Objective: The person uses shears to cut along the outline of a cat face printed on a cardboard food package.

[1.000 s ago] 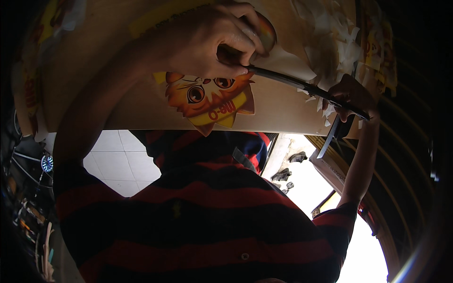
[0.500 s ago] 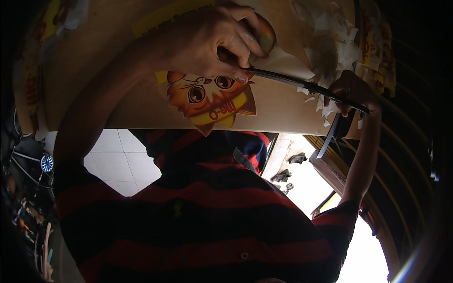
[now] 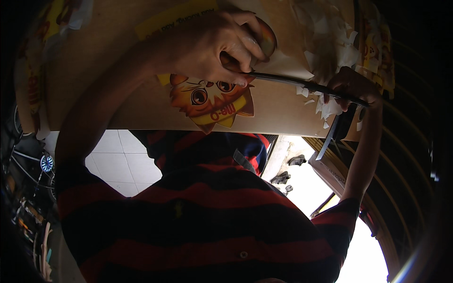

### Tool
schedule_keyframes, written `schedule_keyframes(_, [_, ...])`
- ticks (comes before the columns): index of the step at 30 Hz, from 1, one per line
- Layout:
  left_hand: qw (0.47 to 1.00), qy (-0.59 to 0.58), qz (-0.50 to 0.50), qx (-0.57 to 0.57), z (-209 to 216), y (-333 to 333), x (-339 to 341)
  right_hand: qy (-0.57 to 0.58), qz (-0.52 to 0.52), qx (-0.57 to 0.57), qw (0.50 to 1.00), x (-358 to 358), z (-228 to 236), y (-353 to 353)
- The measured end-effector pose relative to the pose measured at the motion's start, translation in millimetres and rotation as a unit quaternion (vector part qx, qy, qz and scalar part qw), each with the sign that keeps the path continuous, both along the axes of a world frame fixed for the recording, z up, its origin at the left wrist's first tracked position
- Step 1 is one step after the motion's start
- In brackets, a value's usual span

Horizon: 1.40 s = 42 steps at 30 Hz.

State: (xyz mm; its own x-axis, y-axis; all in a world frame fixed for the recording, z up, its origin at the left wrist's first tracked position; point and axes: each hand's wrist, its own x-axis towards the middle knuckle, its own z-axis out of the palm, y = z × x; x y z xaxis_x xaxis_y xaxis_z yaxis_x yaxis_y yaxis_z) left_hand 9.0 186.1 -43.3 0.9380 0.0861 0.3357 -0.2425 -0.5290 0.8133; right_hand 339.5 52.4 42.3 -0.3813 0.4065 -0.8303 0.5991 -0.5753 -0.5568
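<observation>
We're levelling the long, thin, dark strip (image 3: 288, 79) vs a sec ago, L-hand grip (image 3: 226, 52) pinching one end, R-hand grip (image 3: 353, 86) grasping nr the other, so it's crossing the flat tan table (image 3: 283, 113) closer to horizontal.

Left hand (image 3: 231, 49) up top, thumb and fingers pinching one end of thin dark strip (image 3: 288, 80); right hand (image 3: 351, 85) gripping other end, strip slanting between. Just below left hand, orange cat-face cutout (image 3: 212, 106), ears toward wearer, flat on brown tabletop (image 3: 283, 113). White paper scraps (image 3: 329, 107) crowd near right hand. Grey blade (image 3: 326, 147) juts past table edge. Down below, dark shoes (image 3: 297, 160) on bright ground.
</observation>
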Motion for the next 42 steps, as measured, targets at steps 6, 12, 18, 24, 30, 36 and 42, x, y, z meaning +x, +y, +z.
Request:
schedule_keyframes(6, [0.99, -0.025, 0.046, 0.135, 0, 0, -2, 0.007, -0.059, -0.002, 0.998, -17, 0, -54])
schedule_keyframes(12, [0.997, 0.003, 0.033, 0.069, -1, -10, -1, 0.146, -0.26, 0.035, 0.954, -59, -22, -127])
schedule_keyframes(18, [0.996, 0.046, 0.048, 0.059, 6, -23, -5, 0.074, -0.332, 0.105, 0.935, -115, -24, -168])
schedule_keyframes(24, [0.997, 0.08, -0.013, 0.009, 8, -31, -9, 0.119, -0.359, 0.104, 0.92, -137, -43, -202])
schedule_keyframes(30, [0.989, 0.002, 0.008, 0.148, 5, -36, -2, 0.222, -0.424, 0.103, 0.872, -151, -58, -205])
schedule_keyframes(36, [0.927, 0.151, 0.273, 0.207, 36, -88, -19, 0.223, -0.454, 0.147, 0.85, -169, -67, -200])
schedule_keyframes(42, [0.911, 0.177, 0.33, 0.173, 21, -125, -33, 0.23, -0.465, 0.145, 0.843, -179, -74, -206])
